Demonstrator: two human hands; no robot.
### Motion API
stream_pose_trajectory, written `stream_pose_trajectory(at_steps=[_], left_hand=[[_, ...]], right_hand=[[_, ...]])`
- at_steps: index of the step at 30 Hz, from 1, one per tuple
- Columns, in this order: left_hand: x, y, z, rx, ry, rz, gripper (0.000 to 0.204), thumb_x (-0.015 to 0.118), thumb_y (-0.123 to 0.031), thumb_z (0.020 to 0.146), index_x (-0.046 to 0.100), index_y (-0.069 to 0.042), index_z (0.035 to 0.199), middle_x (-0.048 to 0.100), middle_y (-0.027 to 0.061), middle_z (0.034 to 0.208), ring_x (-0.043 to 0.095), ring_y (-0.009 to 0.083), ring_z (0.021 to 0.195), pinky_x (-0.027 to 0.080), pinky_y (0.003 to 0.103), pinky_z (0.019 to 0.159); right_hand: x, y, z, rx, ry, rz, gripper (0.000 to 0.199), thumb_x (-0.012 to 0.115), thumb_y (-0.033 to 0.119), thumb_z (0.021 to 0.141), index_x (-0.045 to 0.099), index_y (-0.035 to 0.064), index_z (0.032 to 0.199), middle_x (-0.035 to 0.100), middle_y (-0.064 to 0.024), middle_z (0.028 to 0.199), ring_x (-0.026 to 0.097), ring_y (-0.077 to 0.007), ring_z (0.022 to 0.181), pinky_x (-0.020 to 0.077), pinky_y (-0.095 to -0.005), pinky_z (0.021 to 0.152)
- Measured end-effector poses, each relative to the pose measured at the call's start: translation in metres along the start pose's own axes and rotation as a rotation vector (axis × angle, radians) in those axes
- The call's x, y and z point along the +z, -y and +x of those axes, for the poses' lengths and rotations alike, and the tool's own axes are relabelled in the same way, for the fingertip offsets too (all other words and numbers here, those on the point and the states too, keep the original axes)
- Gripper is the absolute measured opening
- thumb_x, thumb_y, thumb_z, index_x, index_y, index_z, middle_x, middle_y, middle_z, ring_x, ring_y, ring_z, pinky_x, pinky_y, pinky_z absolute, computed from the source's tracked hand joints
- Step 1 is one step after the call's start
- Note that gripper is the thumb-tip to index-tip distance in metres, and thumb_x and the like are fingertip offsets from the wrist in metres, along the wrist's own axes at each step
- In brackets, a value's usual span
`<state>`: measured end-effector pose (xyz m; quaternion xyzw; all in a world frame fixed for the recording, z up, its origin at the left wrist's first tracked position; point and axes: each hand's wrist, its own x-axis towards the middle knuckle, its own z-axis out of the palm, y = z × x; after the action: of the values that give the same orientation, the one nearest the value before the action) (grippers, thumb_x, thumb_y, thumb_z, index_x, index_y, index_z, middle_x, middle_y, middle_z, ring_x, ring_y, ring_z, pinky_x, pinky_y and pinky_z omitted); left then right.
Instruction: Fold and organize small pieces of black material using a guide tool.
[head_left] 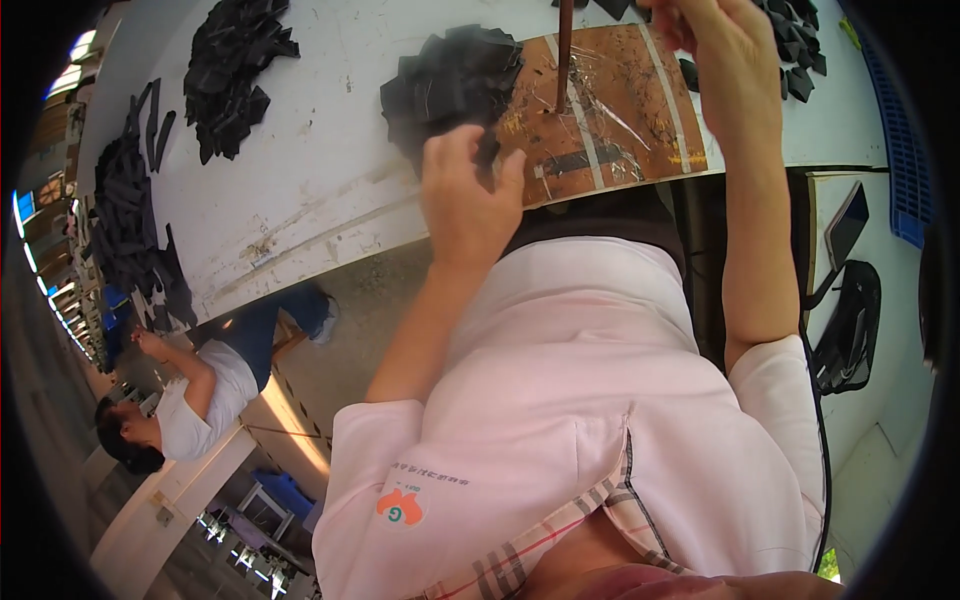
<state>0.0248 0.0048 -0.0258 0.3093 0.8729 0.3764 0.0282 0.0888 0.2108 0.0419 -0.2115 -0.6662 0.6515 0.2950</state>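
Observation:
My left hand (468, 195) is at the near edge of a white table (320, 170), its fingers closed on a flat black piece (487, 150) from a heap of similar black pieces (450, 75). The heap lies partly on a brown board (620, 110) covered with clear film. A thin brown rod (563, 50) stands upright on that board. My right hand (730, 55) is raised over the board's right end, with its fingers curled near the top edge of the view. Whether it holds anything is hidden.
More heaps of black pieces lie at the far left (240, 70), along the left end (130, 220) and at the top right (800, 45). Another person (200, 390) in a white shirt crouches at lower left. A blue crate (905, 170), a dark tablet (845, 225) and a black bag (850, 320) sit at right.

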Motion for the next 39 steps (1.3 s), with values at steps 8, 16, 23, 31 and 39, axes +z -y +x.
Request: stream_pose_trajectory(at_steps=[8, 16, 23, 31, 39], left_hand=[[0.014, 0.046, -0.014, 0.277, -0.020, 0.287, 0.009, 0.059, 0.000, 0.071, 0.054, 0.001, 0.079, 0.049, 0.0126, 0.080, 0.050, 0.0297, 0.075, 0.043, 0.034, 0.066], [0.009, 0.000, -0.019, 0.520, -0.142, -0.145, 0.012, 0.060, 0.002, 0.071, 0.054, 0.002, 0.082, 0.051, 0.0082, 0.083, 0.051, 0.0210, 0.071, 0.043, 0.031, 0.058], [-0.021, -0.017, 0.005, -0.568, 0.461, -1.458, 0.013, 0.056, -0.010, 0.081, 0.055, 0.000, 0.088, 0.056, 0.0056, 0.079, 0.051, 0.0099, 0.065, 0.041, 0.021, 0.056], [-0.018, -0.018, 0.007, -0.559, 0.476, -1.394, 0.013, 0.059, -0.010, 0.079, 0.057, 0.001, 0.085, 0.058, 0.0043, 0.073, 0.051, 0.0091, 0.060, 0.040, 0.021, 0.054], [-0.019, -0.018, 0.006, -0.546, 0.449, -1.351, 0.012, 0.059, -0.008, 0.078, 0.058, 0.002, 0.084, 0.058, 0.0049, 0.072, 0.051, 0.0087, 0.060, 0.041, 0.020, 0.054]], right_hand=[[0.038, -0.055, -0.075, 0.248, 0.357, -0.268, 0.032, 0.057, 0.025, 0.083, 0.061, -0.0063, 0.078, 0.054, -0.0085, 0.057, 0.050, -0.0102, 0.053, 0.0395, -0.0260, 0.047], [0.050, -0.062, -0.071, 0.690, 0.272, 0.469, 0.022, 0.061, 0.022, 0.081, 0.057, 0.0021, 0.090, 0.059, -0.0008, 0.075, 0.054, -0.0062, 0.057, 0.0494, -0.0220, 0.054], [0.033, -0.054, -0.063, 0.677, 0.360, 0.705, 0.018, 0.061, 0.017, 0.080, 0.058, 0.0032, 0.091, 0.060, -0.0038, 0.075, 0.058, -0.0097, 0.065, 0.0494, -0.0230, 0.055], [0.033, -0.047, -0.062, 0.653, 0.388, 0.643, 0.024, 0.064, 0.015, 0.077, 0.055, 0.0024, 0.095, 0.059, -0.0051, 0.078, 0.059, -0.0107, 0.068, 0.0514, -0.0244, 0.060], [0.034, -0.045, -0.062, 0.628, 0.432, 0.547, 0.028, 0.066, 0.016, 0.075, 0.054, 0.0027, 0.096, 0.059, -0.0044, 0.080, 0.059, -0.0094, 0.070, 0.0514, -0.0245, 0.063]])
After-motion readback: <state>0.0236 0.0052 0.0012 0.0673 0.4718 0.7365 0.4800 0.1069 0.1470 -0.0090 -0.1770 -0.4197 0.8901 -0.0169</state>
